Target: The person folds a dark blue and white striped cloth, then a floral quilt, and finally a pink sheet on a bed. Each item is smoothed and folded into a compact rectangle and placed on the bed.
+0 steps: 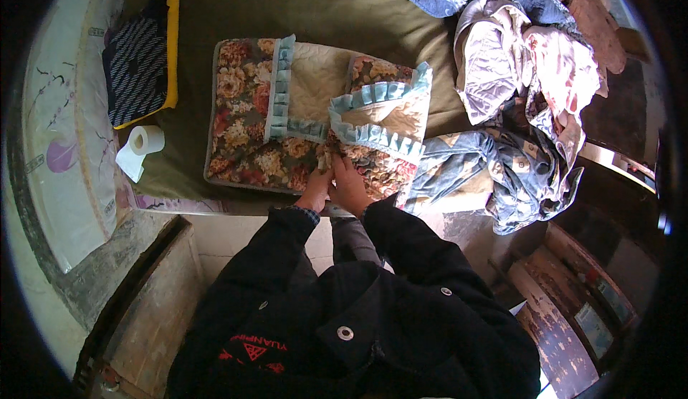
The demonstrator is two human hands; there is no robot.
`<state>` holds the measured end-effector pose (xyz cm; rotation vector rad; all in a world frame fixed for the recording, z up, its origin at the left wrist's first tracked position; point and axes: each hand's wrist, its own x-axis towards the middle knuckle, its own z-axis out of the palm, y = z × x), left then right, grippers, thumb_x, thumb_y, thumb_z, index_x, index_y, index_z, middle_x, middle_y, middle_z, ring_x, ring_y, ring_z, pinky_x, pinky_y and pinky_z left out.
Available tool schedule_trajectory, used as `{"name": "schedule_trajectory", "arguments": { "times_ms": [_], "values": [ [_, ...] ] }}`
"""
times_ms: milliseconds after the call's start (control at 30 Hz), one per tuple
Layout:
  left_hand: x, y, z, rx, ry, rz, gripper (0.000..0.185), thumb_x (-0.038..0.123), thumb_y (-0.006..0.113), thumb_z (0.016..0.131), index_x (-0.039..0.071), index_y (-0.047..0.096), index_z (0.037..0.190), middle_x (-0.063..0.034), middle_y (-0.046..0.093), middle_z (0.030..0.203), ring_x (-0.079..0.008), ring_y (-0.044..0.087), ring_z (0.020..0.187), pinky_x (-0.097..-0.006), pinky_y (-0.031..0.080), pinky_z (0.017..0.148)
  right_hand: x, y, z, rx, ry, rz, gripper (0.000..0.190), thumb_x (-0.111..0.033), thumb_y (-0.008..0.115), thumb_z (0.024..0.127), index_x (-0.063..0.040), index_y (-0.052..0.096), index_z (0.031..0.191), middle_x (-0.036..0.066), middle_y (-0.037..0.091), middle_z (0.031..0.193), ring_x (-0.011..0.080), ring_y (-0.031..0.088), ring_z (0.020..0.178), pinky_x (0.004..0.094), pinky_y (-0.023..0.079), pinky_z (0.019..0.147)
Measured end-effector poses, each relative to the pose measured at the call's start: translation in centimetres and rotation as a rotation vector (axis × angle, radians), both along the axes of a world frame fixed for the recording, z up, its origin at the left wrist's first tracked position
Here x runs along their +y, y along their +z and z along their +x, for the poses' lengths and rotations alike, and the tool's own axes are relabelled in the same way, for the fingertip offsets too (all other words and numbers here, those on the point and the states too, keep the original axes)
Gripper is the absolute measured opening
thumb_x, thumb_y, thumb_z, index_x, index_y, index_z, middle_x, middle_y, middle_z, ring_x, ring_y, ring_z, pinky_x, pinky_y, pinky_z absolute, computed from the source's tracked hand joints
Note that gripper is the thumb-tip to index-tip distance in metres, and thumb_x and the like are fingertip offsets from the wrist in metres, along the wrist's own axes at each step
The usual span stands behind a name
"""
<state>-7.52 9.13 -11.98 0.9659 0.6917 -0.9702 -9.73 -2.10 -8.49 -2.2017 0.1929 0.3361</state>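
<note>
A floral quilted cover [236, 125] with pale blue ruffled trim [278, 82] lies before me, folded over on itself, and its cream quilted lining [317, 71] shows in the middle. At its near side my left hand [315, 189] and my right hand [349, 184] meet almost side by side. Both have their fingers closed around a gathered bit of the floral fabric, just below the ruffle. The fingertips are partly hidden, so exactly which layer each one pinches cannot be made out.
The cover rests on an olive-green bed sheet [322, 1]. Left of it are a toilet roll [146, 141] and a dark striped cloth item with yellow edging [140, 63]. Rumpled clothes [494, 60] and patterned grey trousers [516, 168] lie right. A wooden cabinet [156, 302] stands lower left.
</note>
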Motion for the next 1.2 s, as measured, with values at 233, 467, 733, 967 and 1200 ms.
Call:
{"name": "schedule_trajectory", "arguments": {
  "times_ms": [233,467,733,967,1200],
  "values": [
    [0.0,1.0,0.1,-0.159,-0.041,0.027,0.045,0.028,0.067,0.085,0.007,0.052,0.122,-0.0013,0.058,0.111,-0.0144,0.056,0.096,-0.0323,0.046,0.078,-0.6,1.4,0.1,0.025,-0.002,0.065,0.062,-0.005,0.065,0.072,0.001,0.04,0.128,0.022,0.049,0.11,0.0379,0.056,0.091,0.0396,0.05,0.072],
    [0.3,1.2,-0.6,-0.31,-0.057,0.035,0.044,0.021,0.069,0.082,0.004,0.052,0.119,-0.0033,0.058,0.112,-0.0163,0.056,0.095,-0.0323,0.044,0.083,-5.0,2.1,-3.2,-0.437,-0.256,-0.27,0.042,-0.004,0.062,0.076,0.001,0.049,0.116,0.017,0.053,0.106,0.0331,0.052,0.099,0.0418,0.044,0.084],
    [-0.8,0.5,0.2,-0.387,-0.017,0.1,0.049,0.004,0.063,0.079,-0.001,0.046,0.125,-0.009,0.06,0.109,-0.0177,0.057,0.095,-0.0304,0.046,0.084,-16.1,-3.5,-1.8,0.156,-0.745,0.493,0.053,-0.014,0.073,0.077,-0.004,0.043,0.12,0.006,0.058,0.097,0.0143,0.057,0.083,0.027,0.048,0.07],
    [0.7,4.3,-0.2,-0.703,-0.259,0.293,0.041,0.008,0.062,0.081,-0.002,0.049,0.119,-0.0182,0.062,0.099,-0.0276,0.061,0.09,-0.0364,0.047,0.079,-12.6,1.8,-0.8,0.071,-0.998,0.616,0.054,-0.001,0.071,0.074,-0.005,0.044,0.121,0.006,0.059,0.09,0.0139,0.058,0.061,0.0259,0.048,0.046],
    [3.0,1.4,-2.9,-0.75,-0.062,0.344,0.044,0.004,0.058,0.078,-0.001,0.049,0.12,-0.0196,0.057,0.111,-0.033,0.055,0.105,-0.0375,0.043,0.09,-12.2,-0.6,-1.7,-0.145,-0.751,0.247,0.078,-0.005,0.076,0.069,0.0,0.035,0.135,0.009,0.058,0.099,0.0149,0.056,0.081,0.027,0.048,0.07]
  ]
}}
